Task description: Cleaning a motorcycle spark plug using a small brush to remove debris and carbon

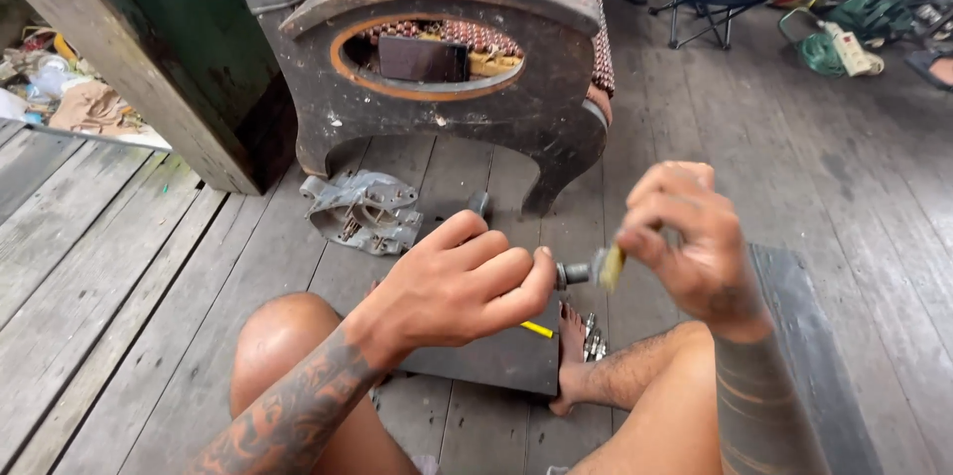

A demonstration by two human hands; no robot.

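Left hand: we saw the left hand (459, 281) closed around a small metal part (573, 273), whose end stuck out to the right.
Right hand: the right hand (685, 237) pinched a yellowish scrap (611, 267) against that end.
Near: a dark board (496, 356) lay under the hands.
Far left: a grey metal casting (362, 212) lay before a wooden chair (447, 68).
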